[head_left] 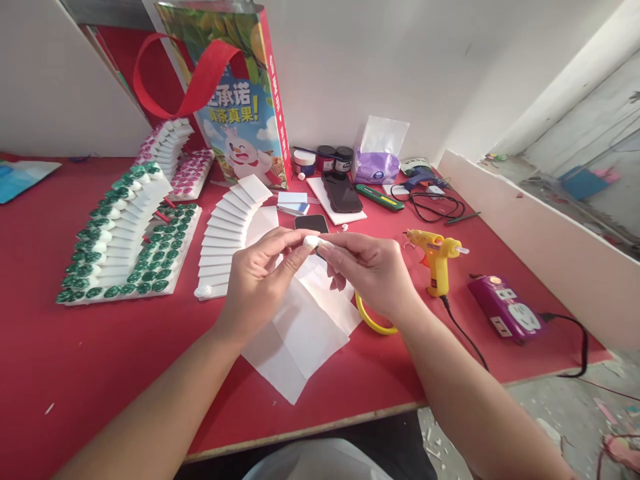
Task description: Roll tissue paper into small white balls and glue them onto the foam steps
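My left hand (265, 270) and my right hand (367, 267) meet at the middle of the table, both pinching a small white wad (312, 241) that looks like rolled tissue. Fingertips cover part of it. Below them lie white tissue sheets (305, 327). Left of the sheets stands a curved white stair model (225, 233) with a white rosette (203, 291) at its near left corner. Another stair model (165, 260), edged with green-and-white rosettes, sits further left. Partly under my right hand is a yellow ring (373, 323), perhaps a tape roll.
A yellow glue gun (435, 257) stands at right, beside a purple power box (505, 307) with cords. Behind are a phone (341, 192), a green utility knife (380, 198), paint jars (325, 159), a purple tissue pack (376, 165) and a tall gift bag (240, 100). A white board (540, 220) borders the right.
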Motion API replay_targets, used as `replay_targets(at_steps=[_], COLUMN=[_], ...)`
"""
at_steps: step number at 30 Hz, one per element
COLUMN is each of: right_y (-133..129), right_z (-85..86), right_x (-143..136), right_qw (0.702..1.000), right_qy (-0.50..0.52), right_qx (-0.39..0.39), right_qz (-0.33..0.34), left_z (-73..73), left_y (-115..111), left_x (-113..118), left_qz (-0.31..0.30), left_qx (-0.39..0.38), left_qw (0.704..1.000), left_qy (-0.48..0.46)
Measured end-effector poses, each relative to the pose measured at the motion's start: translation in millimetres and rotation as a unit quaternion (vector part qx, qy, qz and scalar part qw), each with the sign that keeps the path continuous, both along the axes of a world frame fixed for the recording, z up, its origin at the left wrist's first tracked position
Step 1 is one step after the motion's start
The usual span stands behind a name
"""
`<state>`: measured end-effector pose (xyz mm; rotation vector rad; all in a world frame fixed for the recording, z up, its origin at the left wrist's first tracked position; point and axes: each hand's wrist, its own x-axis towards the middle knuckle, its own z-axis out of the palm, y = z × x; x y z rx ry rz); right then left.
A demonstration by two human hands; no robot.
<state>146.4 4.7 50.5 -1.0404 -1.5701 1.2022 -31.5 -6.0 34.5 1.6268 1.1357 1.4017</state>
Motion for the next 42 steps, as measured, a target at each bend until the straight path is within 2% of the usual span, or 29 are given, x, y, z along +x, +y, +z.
replay_targets(at_steps=[4, 7, 12, 16, 19, 22, 25, 30, 34, 38, 42], right_y=[-7.0, -11.8, -16.5, -15.3, -11.6, -7.2, -4.5, -5.0, -6.9, -9.1, -10.7], right_z=[-4.4, -5.9, -5.1, -3.6, -3.1, -3.3, -4.1, -5.4, -7.4, -11.8, -13.0], right_x=[-6.0, -9.5, -11.3, -8.6, -3.4, 2.4, 4.7, 0.3, -4.7, -7.9, -8.7], right_qw=[0.989, 0.976, 0.966, 0.964, 0.965, 0.964, 0.959, 0.962, 0.961, 0.937, 0.931], right_qy=[-0.087, -0.119, -0.131, -0.121, -0.117, -0.105, -0.112, -0.138, -0.173, -0.197, -0.19], right_qx=[0.084, 0.145, 0.201, 0.218, 0.217, 0.237, 0.258, 0.232, 0.203, 0.267, 0.298], right_qz=[-0.082, -0.107, -0.1, -0.092, -0.09, -0.053, -0.028, -0.04, -0.075, -0.108, -0.091], left_z=[-2.9, -5.0, -10.7, -13.7, -11.6, -6.6, -2.5, -0.9, -2.6, -6.7, -10.6], left_y=[-1.8, -3.9, -5.9, -6.7, -6.2, -3.4, 0.0, 0.7, -2.5, -5.4, -6.4], left_x=[3.5, 6.5, 11.3, 14.6, 13.4, 7.2, -0.3, -1.7, 6.2, 11.4, 13.8], left_qz=[0.022, 0.049, 0.092, 0.101, 0.066, 0.023, -0.016, -0.031, 0.004, 0.035, 0.093], left_qx=[0.002, 0.06, 0.16, 0.221, 0.178, 0.07, -0.022, -0.048, -0.056, 0.004, 0.162], left_qw=[1.0, 0.996, 0.977, 0.963, 0.979, 0.997, 1.0, 0.998, 0.998, 0.999, 0.974], left_qy=[-0.001, 0.042, 0.105, 0.114, 0.076, 0.012, -0.014, -0.006, -0.022, 0.021, 0.127])
